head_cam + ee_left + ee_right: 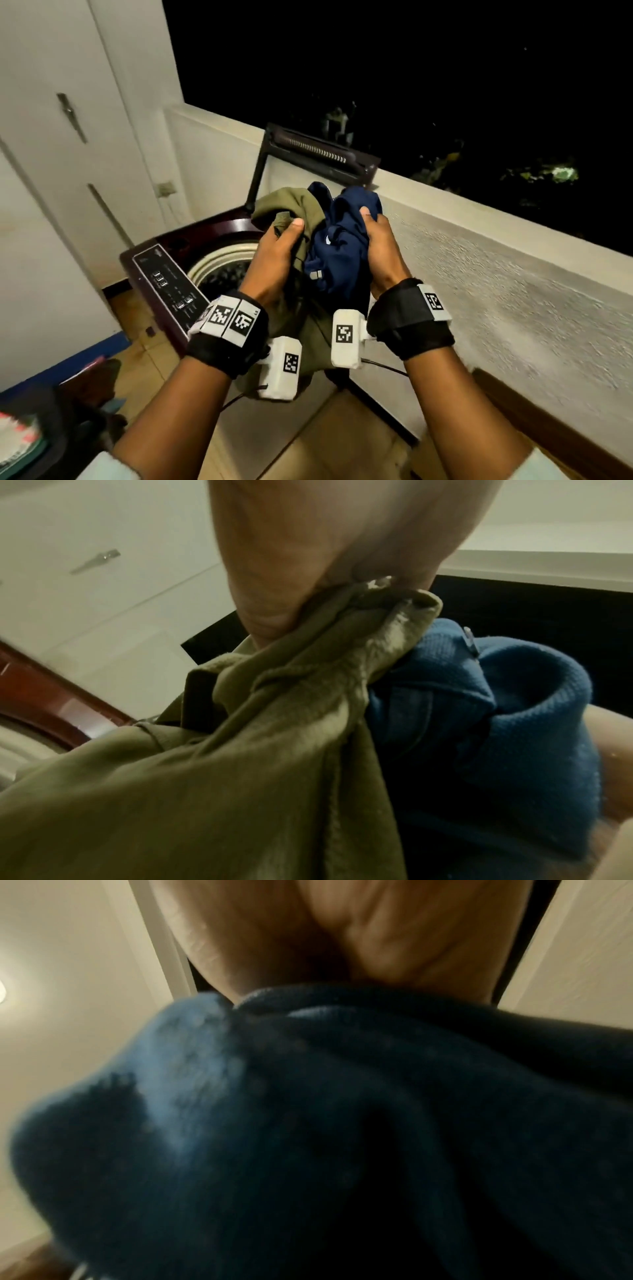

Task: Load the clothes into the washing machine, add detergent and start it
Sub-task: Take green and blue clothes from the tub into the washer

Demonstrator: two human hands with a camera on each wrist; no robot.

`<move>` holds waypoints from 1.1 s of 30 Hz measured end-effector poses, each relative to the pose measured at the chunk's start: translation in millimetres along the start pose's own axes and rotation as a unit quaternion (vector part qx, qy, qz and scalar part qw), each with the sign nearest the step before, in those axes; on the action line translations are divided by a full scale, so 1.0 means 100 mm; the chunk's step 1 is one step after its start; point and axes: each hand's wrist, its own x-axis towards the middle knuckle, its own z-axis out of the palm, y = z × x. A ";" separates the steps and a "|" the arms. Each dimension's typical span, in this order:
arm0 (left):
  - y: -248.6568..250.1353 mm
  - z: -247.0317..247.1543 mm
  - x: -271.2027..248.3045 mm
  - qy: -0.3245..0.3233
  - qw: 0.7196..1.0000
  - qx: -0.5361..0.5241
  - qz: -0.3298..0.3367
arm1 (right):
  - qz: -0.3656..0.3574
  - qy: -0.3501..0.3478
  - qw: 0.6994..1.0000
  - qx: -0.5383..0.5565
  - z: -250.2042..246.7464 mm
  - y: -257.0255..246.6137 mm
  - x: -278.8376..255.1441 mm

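left hand grips olive garment, right hand navy garment, over open washing machine; tiled floor, seemingly balcony.

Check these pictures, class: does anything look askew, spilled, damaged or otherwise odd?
Nothing stands out. The left hand grips the bunched olive-green garment, the right hand the crumpled navy-blue garment, both above the dark maroon top-loading washing machine, whose lid stands raised. No spill or damage shows.
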 end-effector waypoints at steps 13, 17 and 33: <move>0.96 -1.26 1.01 0.076 0.989 0.044 0.118 | -0.079 -0.082 0.994 -0.006 1.81 -0.45 1.03; 0.89 -1.56 1.19 0.092 0.990 0.032 0.104 | -0.061 -0.100 0.993 0.016 2.06 -0.26 1.21; -0.38 -1.98 2.10 0.094 0.995 -0.011 -0.032 | 0.073 -0.055 0.996 0.026 1.99 1.11 2.27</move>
